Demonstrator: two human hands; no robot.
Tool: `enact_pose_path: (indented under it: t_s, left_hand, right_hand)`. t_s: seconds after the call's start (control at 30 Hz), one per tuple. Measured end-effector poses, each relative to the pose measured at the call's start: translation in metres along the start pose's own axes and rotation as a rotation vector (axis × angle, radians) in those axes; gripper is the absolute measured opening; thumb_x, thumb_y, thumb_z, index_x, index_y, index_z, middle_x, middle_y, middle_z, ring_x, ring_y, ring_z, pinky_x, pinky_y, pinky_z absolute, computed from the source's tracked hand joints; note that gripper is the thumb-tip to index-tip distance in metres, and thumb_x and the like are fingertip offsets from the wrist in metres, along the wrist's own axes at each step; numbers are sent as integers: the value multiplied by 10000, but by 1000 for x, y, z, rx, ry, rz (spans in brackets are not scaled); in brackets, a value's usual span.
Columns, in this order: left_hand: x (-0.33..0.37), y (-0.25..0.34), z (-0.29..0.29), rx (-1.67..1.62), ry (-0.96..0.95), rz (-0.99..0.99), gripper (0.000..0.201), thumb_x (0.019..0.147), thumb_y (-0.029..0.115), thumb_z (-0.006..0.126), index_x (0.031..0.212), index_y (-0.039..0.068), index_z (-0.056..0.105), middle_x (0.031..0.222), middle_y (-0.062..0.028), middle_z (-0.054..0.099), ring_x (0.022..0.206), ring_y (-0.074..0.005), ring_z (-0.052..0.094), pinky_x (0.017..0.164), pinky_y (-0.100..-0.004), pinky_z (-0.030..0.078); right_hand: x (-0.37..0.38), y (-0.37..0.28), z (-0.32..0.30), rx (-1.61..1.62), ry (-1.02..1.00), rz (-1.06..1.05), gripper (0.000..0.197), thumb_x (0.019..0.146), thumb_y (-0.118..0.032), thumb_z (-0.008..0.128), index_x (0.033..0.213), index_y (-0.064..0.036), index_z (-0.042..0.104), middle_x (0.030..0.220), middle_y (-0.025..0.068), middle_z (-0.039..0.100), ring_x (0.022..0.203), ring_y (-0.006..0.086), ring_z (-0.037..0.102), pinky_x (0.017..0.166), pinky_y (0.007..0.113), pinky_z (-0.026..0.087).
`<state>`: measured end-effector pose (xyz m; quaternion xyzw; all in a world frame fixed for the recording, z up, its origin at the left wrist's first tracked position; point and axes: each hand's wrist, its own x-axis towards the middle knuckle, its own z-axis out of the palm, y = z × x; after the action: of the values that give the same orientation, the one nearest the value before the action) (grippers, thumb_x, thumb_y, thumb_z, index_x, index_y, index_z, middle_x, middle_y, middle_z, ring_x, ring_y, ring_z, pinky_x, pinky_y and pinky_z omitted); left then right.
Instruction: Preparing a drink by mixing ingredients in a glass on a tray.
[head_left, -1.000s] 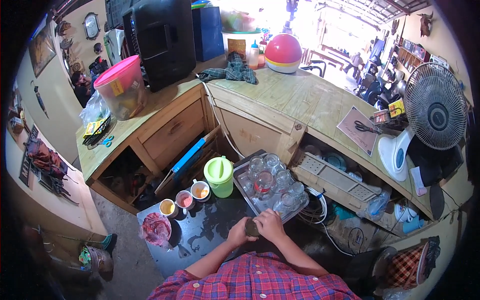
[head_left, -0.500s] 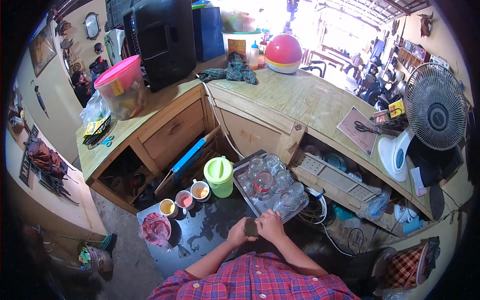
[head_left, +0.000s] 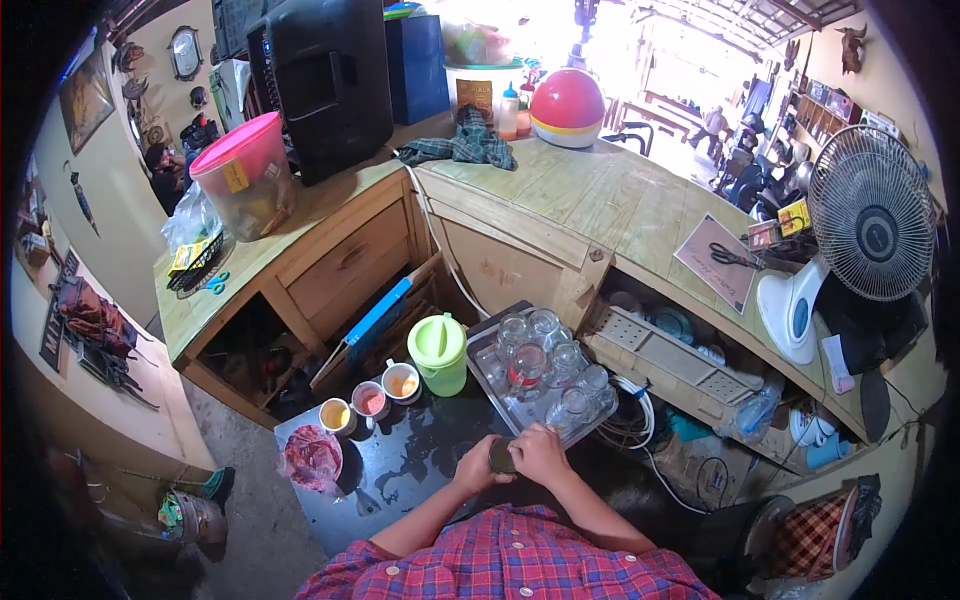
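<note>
In front of my shirt, at the near edge of the dark tabletop [head_left: 400, 460], my left hand [head_left: 478, 466] wraps one side of a small round object with a dark olive-brown top [head_left: 503, 457]. My right hand [head_left: 540, 453] closes on its other side; the fingers hide most of the object, so its kind is unclear. Just beyond is a metal tray [head_left: 487, 375] with several clear glass jars [head_left: 530, 362] on it. A light green lidded pitcher [head_left: 440, 355] stands left of the tray. Beside it are three cups with yellow, pink and orange contents [head_left: 370, 402].
A bag of reddish stuff [head_left: 312, 458] lies at the table's left edge. Wooden counters [head_left: 590, 200] surround the far side, bearing a black speaker [head_left: 330, 90], a pink-lidded tub [head_left: 250, 180], a red-and-white ball [head_left: 567, 105] and a fan [head_left: 875, 230]. White cable [head_left: 645, 430] coils right of the tray.
</note>
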<state>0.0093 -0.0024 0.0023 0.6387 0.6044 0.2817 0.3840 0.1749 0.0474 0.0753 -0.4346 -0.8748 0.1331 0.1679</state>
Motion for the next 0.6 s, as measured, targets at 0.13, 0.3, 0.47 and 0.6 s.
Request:
enact_pose_path:
  t_s: [0.13, 0.3, 0.47, 0.6]
  left_hand:
    - [0, 4, -2, 0, -9, -22, 850, 553, 322, 897, 1262, 94, 488, 1180, -149, 616, 1112, -339, 589, 912, -415, 474]
    - [2, -5, 3, -27, -5, -17, 859, 550, 327, 899, 1265, 92, 485, 1171, -146, 620, 1105, -340, 591, 908, -412, 475]
    - [2, 0, 1, 10, 11, 15, 863, 552, 335, 900, 1265, 89, 480, 1168, -149, 620, 1100, -338, 594, 904, -408, 476]
    - [1, -1, 0, -24, -12, -19, 865, 554, 340, 901, 1261, 83, 476, 1168, -152, 618, 1098, -337, 595, 901, -408, 477]
  right_hand:
    - [3, -1, 0, 205, 118, -24, 122, 742, -181, 678, 700, -72, 712, 763, 72, 678, 811, 257, 616, 745, 421, 458]
    - [5, 3, 2, 234, 79, -27, 108, 721, -161, 685, 710, -57, 711, 757, 90, 675, 795, 273, 613, 715, 409, 479]
    - [5, 3, 1, 125, 86, -34, 107, 722, -158, 689, 717, -53, 710, 746, 106, 658, 776, 292, 607, 712, 408, 498]
    - [8, -1, 0, 164, 182, -43, 102, 721, -152, 682, 718, -53, 708, 754, 111, 649, 769, 300, 605, 711, 415, 499]
